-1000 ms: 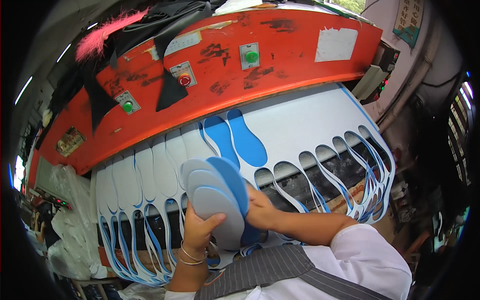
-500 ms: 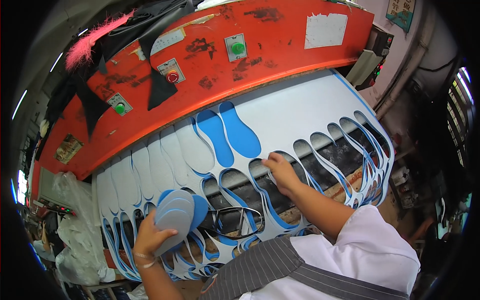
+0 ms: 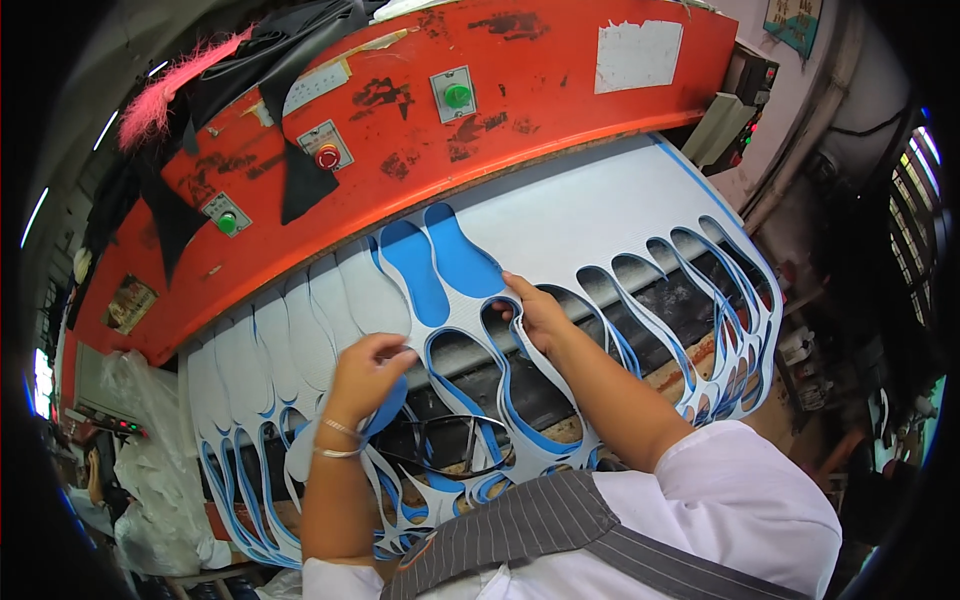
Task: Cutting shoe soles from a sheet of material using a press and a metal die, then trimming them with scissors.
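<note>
White-and-blue thin foam-like sheet with insole-shaped cutouts [image 3: 590, 220], centre of frame: likely light, bendy, tear-prone at narrow strips; best held by solid margin. Right hand [image 3: 522, 298] pinches cutout rim; left hand [image 3: 368, 378] half-curled, grip unclear, over blue rounded foam-like piece [image 3: 390, 406], left of centre.

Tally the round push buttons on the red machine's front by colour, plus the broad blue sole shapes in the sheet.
Green buttons: 2
Red button: 1
Blue sole shapes: 2
Total: 5
</note>
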Demonstrator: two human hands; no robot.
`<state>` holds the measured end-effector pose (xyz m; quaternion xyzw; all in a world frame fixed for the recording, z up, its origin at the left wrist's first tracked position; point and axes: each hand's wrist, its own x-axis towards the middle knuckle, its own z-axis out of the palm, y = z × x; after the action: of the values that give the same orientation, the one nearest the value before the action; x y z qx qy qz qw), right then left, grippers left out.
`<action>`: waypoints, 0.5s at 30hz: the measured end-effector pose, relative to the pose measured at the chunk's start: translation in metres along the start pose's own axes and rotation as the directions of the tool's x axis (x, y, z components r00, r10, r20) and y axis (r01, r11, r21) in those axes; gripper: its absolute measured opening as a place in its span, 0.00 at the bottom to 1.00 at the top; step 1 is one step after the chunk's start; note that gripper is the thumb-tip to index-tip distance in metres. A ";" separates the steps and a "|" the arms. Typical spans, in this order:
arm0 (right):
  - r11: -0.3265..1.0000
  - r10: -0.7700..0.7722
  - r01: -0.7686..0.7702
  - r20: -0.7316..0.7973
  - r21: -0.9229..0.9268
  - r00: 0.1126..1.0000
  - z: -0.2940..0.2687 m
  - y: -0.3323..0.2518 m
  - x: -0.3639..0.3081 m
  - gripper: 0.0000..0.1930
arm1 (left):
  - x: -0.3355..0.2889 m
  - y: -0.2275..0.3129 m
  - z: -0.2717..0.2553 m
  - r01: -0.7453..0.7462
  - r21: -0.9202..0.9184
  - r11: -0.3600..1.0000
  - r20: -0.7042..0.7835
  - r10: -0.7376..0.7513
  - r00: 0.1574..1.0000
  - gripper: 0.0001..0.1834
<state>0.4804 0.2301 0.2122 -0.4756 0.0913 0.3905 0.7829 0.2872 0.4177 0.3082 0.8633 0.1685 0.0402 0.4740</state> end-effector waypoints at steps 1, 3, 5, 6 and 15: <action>1.000 0.007 -0.007 0.005 0.003 1.000 0.004 0.001 0.002 0.16 | 0.010 0.006 0.016 0.056 -0.189 0.980 0.086 -0.040 0.995 0.20; 0.985 -0.036 0.039 -0.023 0.169 0.999 0.012 0.002 0.002 0.11 | 0.026 0.009 0.053 0.259 -0.524 0.811 0.249 -0.145 0.957 0.21; 0.973 -0.066 0.077 -0.060 0.216 0.996 -0.001 0.010 0.026 0.08 | 0.049 0.005 0.097 0.344 -0.749 0.567 0.329 -0.133 0.935 0.25; 0.973 -0.028 0.034 -0.029 0.227 0.999 -0.006 0.014 0.032 0.08 | 0.058 0.001 0.114 0.359 -0.819 0.448 0.302 -0.197 0.933 0.23; 0.959 0.045 -0.097 0.196 0.267 0.980 -0.026 -0.019 0.059 0.09 | 0.125 0.007 0.200 0.048 -0.988 0.145 -0.003 -0.331 0.944 0.14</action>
<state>0.5395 0.2350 0.1814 -0.3197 0.0873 0.4453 0.8318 0.4528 0.2944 0.1936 0.3163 0.2617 0.1733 0.8952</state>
